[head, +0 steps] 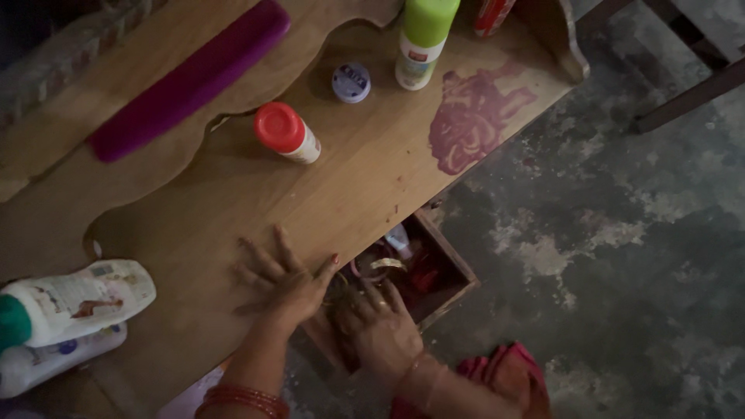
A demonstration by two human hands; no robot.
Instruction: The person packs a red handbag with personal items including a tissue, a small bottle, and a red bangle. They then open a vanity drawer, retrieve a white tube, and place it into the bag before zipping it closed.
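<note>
My left hand [283,278] lies flat, fingers spread, on the wooden table top [233,209] near its front edge, holding nothing. My right hand [378,322] reaches down into an open wooden drawer [454,268] below the edge. Its fingers are among bangles [380,268] and small red items inside. Whether the right hand grips anything is too dark to tell. Red bangles circle my left wrist.
On the table stand a red-capped bottle [285,133], a small round blue-lidded jar [351,82] and a green-capped spray can [423,39]. A purple comb [186,81] lies on the raised shelf. Two white bottles [70,302] lie at left. A purple stain [473,116] marks the top. Mottled concrete floor lies right.
</note>
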